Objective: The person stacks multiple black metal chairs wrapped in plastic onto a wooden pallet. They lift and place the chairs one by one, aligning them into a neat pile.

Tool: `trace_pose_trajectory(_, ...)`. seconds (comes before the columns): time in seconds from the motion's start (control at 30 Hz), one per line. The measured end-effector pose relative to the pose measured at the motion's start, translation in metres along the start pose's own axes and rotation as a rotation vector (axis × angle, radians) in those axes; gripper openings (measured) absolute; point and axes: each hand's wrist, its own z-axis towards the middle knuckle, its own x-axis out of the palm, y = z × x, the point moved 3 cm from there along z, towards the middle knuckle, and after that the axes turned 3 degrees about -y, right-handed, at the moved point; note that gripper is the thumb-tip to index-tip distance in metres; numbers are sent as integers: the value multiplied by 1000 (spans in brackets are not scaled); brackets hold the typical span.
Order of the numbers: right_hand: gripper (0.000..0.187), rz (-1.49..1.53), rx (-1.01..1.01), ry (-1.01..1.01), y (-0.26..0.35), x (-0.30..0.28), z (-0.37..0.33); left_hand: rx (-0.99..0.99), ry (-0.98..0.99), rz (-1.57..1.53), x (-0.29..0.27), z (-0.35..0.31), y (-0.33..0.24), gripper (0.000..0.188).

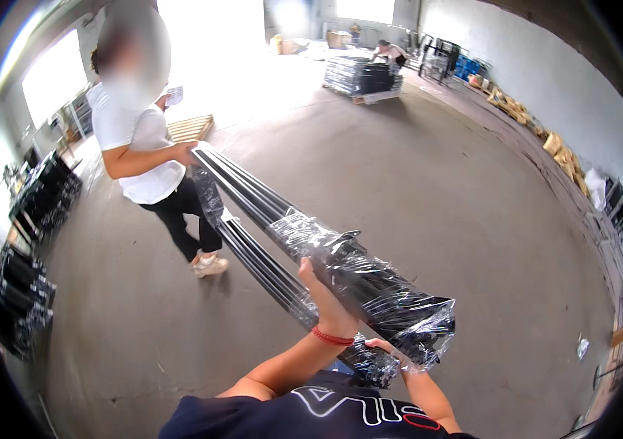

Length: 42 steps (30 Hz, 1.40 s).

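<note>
Grey floor (487, 197) is spreading through a wide workshop in the head view, with a pale wall (545, 69) rising far ahead and to the right of the hands. Between and ahead of the two hands, an upper bundle (253, 194) of long dark bars is running away toward the left, clear film wrapping its near half. A lower bundle (264, 274) is lying to its left, also film-wrapped at its near end. The left hand (332, 304), wearing a red bracelet (333, 337), is pressing against the upper bundle's left side, thumb pointing up; its fingers are hiding, so how far they are closing cannot be told. The right hand (393, 353) is touching the wrapped near ends, its grip partly hiding behind film; how far it is closing cannot be told either. Ahead and left of the hands, a co-worker (158, 168) is holding the upper bundle's far end. Well beyond the hands, another person (392, 53) is bending over a wrapped stack (359, 77); far to the left, dark stacks (22, 300) are standing.
</note>
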Motion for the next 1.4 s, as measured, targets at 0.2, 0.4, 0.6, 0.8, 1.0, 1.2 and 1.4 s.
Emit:
trace_pose_trajectory(0.2, 45, -30, -49, 86, 145, -95, 39, -69, 73, 116, 82, 118, 96, 60)
trace_pose_trajectory(0.4, 45, -38, -21, 138, 296, -193, 89, -12, 84, 208, 133, 309, 155, 52)
trace_pose_trajectory(0.6, 46, -19, -37, 103, 435, -282, 136, -66, 143, 215, 197, 462, 219, 47)
trace_pose_trajectory(0.8, 46, -72, -74, 72, 610, -389, 210, -32, 155, 131, 270, 634, 321, 48)
trace_pose_trajectory(1.0, 47, -47, -49, 73, 774, -496, 264, -63, -1, 156, 341, 795, 391, 49)
trace_pose_trajectory(1.2, 47, -48, -85, 96, 931, -600, 343, -1, 64, 199, 389, 986, 462, 51)
trace_pose_trajectory(1.4, 50, -114, -11, 162, 1092, -714, 403, 123, 48, 299, 447, 1147, 525, 48)
